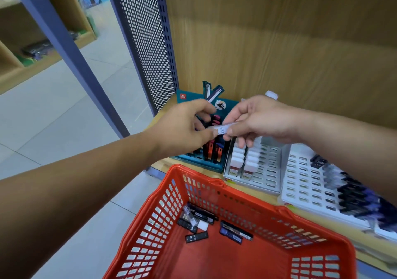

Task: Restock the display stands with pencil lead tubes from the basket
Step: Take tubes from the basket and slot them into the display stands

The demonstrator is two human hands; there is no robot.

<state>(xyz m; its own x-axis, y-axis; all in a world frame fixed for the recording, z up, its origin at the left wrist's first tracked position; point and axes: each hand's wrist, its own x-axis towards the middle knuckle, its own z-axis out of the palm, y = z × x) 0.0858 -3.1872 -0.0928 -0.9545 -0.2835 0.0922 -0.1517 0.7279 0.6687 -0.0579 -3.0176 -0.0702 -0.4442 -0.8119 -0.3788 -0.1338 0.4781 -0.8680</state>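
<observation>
Just above the middle of the frame, the left hand and the right hand each pinch one end of a lead tube. Its long axis runs left to right, rising slightly rightward. It looks pale with dark print. Dark tubes lie in the red basket at the bottom of the frame.

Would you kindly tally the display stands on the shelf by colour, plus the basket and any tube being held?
Teal display stand: 1
White display stands: 2, the middle stand and the right stand
Red basket: 1
Pencil lead tube, pinched between left hand and right hand: 1
Total: 5
</observation>
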